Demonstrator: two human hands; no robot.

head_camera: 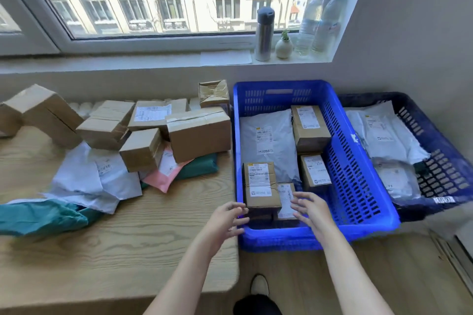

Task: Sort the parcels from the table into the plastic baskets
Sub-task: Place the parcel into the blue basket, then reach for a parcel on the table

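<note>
A bright blue basket (358, 186) stands right of the wooden table (115, 238). It holds a grey mailer (271, 135) and several labelled cardboard boxes. At its near end lie a larger box (259, 184) and a small box (285, 199). My left hand (226, 220) hovers over the basket's near left corner, fingers loosely spread, holding nothing. My right hand (311, 210) is over the near end beside the small box, fingers spread; whether it touches is unclear. Cardboard boxes (199, 133) and soft mailers (97, 176) are piled on the table.
A dark blue basket (450, 161) with white mailers sits at far right against the wall. The window sill carries a steel flask (263, 33), a small vase and two water bottles. A teal bag (41, 216) lies at the table's left. My shoe (259, 285) shows below.
</note>
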